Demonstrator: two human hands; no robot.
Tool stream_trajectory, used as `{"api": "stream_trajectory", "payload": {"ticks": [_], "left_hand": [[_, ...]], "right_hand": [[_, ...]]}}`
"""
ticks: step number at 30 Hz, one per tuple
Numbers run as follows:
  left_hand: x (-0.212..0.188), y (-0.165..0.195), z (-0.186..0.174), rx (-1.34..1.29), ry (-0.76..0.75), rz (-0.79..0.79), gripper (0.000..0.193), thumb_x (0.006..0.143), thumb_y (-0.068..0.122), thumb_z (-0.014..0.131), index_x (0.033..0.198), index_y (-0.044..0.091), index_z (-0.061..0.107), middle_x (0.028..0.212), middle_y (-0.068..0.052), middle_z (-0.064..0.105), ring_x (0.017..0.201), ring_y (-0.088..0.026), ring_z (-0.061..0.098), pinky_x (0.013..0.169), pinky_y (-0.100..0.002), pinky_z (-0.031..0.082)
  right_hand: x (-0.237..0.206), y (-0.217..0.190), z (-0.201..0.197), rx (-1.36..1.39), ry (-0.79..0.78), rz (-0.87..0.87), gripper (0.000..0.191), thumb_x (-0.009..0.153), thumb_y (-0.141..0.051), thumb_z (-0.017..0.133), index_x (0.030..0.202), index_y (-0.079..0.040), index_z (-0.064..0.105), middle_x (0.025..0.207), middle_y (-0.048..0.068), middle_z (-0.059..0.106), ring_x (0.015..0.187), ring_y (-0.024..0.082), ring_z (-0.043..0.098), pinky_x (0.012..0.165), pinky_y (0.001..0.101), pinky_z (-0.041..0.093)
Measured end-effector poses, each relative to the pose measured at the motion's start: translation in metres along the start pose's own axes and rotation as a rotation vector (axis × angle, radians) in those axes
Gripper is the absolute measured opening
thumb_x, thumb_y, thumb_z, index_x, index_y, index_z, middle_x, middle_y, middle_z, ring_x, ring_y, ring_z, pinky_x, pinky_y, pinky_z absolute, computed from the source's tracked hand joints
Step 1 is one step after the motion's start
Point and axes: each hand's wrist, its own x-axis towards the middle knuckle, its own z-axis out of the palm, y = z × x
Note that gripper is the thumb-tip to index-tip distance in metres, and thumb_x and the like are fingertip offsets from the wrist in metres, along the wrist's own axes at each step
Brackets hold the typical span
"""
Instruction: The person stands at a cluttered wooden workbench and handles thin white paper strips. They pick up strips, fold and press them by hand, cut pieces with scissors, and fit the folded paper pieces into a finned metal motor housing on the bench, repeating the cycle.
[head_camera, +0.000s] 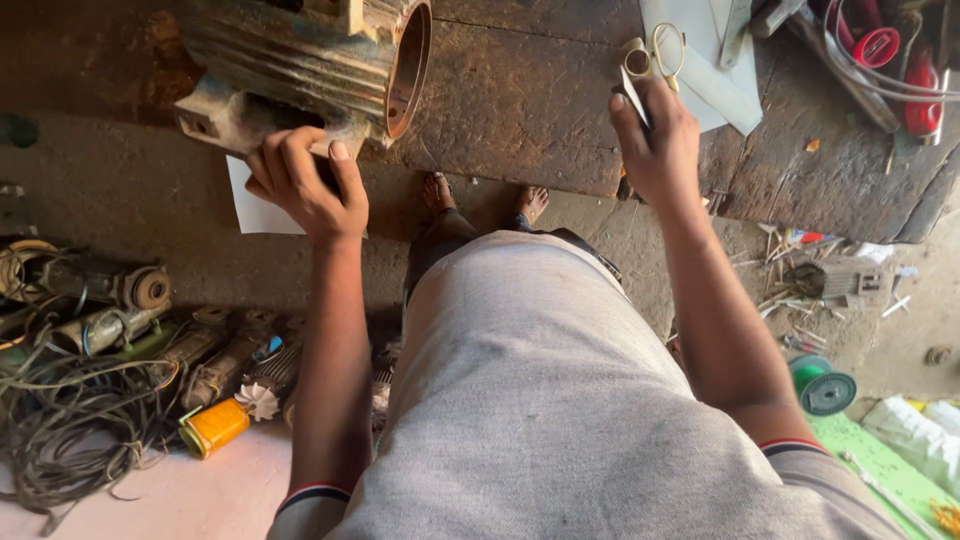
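My left hand (305, 185) grips the edge of a white sheet of paper (255, 212), right below a rusty ribbed motor housing (310, 60) that lies on the dark wooden bench (520, 100). My right hand (660, 140) is raised over the bench edge and closed around the blade end of a pair of scissors (655, 55), whose gold-coloured handle loops point away from me. The scissors sit over more white cut sheets (715, 80) lying on the bench.
Red-handled tools and cables (880, 45) crowd the bench's far right. On the floor at left lie old motor parts (100, 310), tangled wire (70, 410) and a yellow can (215, 428). A green wire spool (825, 385) stands at right. My bare feet (440, 190) are under the bench edge.
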Motion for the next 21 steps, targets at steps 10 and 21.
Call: {"api": "stream_trajectory", "payload": {"ticks": [10,21], "left_hand": [[-0.01,0.0,-0.006,-0.045,-0.018,-0.008,0.035,0.111,0.042,0.047,0.114,0.011,0.061,0.116,-0.008,0.063,0.111,-0.029,0.052,0.094,-0.047,0.035],[0.006,0.019,-0.012,-0.107,-0.042,-0.167,0.03,0.115,0.038,0.054,0.12,0.008,0.058,0.122,-0.011,0.062,0.119,-0.029,0.053,0.108,-0.049,0.038]], "right_hand": [[-0.016,0.015,0.005,0.797,-0.103,0.239,0.037,0.118,-0.039,0.04,0.13,-0.009,0.056,0.111,0.006,0.07,0.098,0.018,0.064,0.084,0.0358,0.051],[-0.002,-0.016,-0.013,0.852,-0.235,0.135,0.047,0.116,-0.044,0.034,0.145,-0.014,0.055,0.15,0.007,0.057,0.142,0.022,0.049,0.114,0.0408,0.038]]}}
